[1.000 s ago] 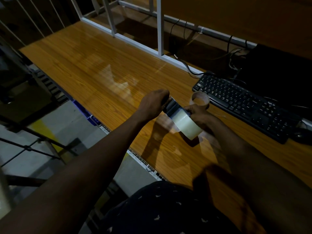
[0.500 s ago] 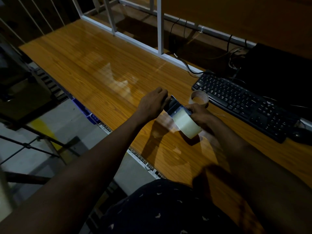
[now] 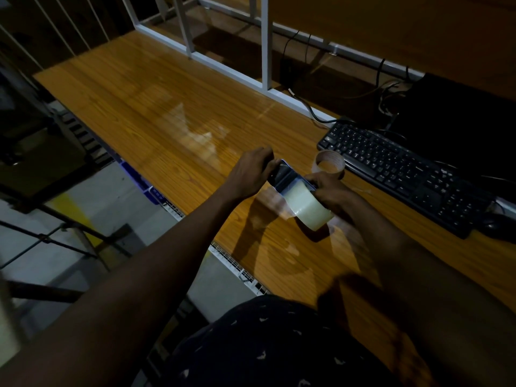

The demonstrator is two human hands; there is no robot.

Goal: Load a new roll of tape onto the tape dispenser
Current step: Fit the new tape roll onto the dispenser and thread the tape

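A dark tape dispenser [image 3: 284, 175] is held above the wooden desk [image 3: 156, 107], a wide pale clear tape roll [image 3: 305, 206] sitting on its near end. My left hand [image 3: 251, 171] grips the dispenser's far end. My right hand [image 3: 329, 191] holds the right side of the roll and dispenser; its fingers hide that side. A loose strip of clear tape [image 3: 275, 201] hangs off the roll's left. An empty cardboard tape core [image 3: 329, 164] stands on the desk just behind my right hand.
A black keyboard [image 3: 405, 174] lies to the right, a dark mouse [image 3: 494, 224] beyond its near end. A white metal frame [image 3: 265, 65] and cables run along the desk's back. The desk's left edge drops to the floor.
Both hands and the dispenser have stayed nearly in place. My left hand's grip shifted slightly on the dispenser's far end.
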